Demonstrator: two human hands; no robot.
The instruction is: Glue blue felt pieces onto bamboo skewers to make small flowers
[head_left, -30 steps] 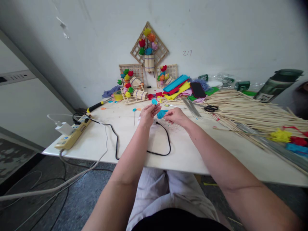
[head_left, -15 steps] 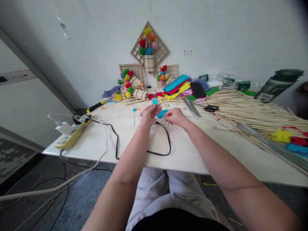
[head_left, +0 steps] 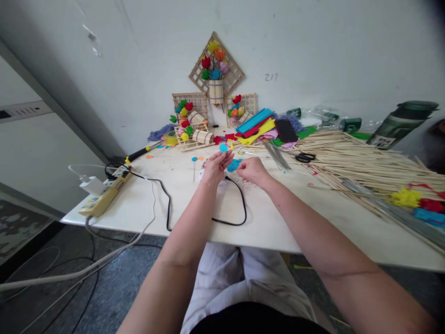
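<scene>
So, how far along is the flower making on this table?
Done: stick frames with coloured flowers lean at the wall. In hand: the left hand and right hand pinch blue foam pieces between them, seemingly one more flower. Left: a large pile of sticks and stacked foam sheets lie unused, so much appears to remain.

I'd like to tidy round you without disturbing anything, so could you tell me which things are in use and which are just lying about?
In use: left hand, right hand, blue petals between them, blue disc above the left hand.
Lying about: scissors, wooden sticks, coloured sheets, phone, power strip, black cable.
</scene>
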